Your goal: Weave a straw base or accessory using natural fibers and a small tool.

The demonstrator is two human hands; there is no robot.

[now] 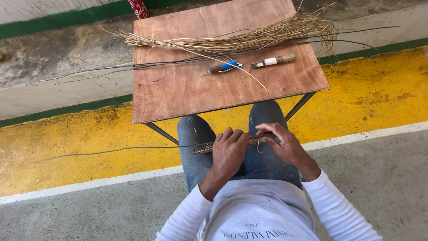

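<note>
Your left hand (229,149) & right hand (285,143) both grip the short woven strip (256,140) over your lap; most straw (249,38) lies unused at the desk's (187,93) far edge.

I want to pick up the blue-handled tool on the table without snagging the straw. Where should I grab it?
Take the blue-handled tool by its blue handle, reaching from the near edge of the wooden table. It lies flat, metal tip pointing left, and the straw bundle and thin dark rods sit on its far side. One loose straw crosses close by on the right.
</note>
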